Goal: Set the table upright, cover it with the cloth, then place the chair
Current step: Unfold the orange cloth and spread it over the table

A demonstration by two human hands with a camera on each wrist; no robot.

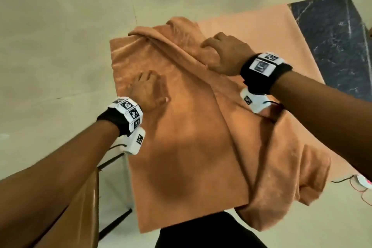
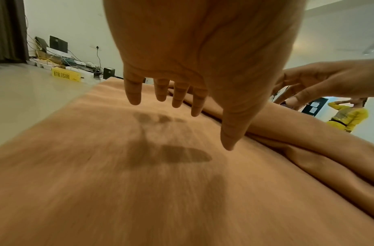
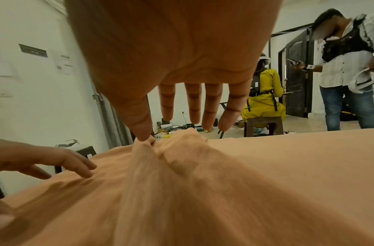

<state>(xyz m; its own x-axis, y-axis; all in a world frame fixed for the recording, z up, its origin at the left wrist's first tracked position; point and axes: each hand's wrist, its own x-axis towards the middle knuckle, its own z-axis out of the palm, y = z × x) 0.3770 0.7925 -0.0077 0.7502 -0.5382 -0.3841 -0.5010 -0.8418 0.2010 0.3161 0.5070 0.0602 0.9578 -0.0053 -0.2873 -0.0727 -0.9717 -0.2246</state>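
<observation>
An orange cloth [image 1: 181, 127] lies over the upright table, flat on its left half and bunched into a long diagonal ridge on the right. The table's smooth peach top [image 1: 251, 32] shows bare at the far right. My left hand [image 1: 146, 88] is spread flat on the flat part of the cloth [image 2: 139, 183], fingers straight [image 2: 192, 116]. My right hand [image 1: 217, 50] rests on the ridge's far end, fingers extended, thumb tip touching the bunched fold [image 3: 171, 128]. A brown chair [image 1: 80, 197] with a black frame stands at the table's near left.
A dark marble floor panel [image 1: 332, 42] lies beyond the table. Cables [image 1: 360, 183] trail on the floor at right. Boxes and wiring [image 2: 66, 66] line the far wall. One person in yellow [image 3: 263, 93] sits and another [image 3: 348, 66] stands farther off.
</observation>
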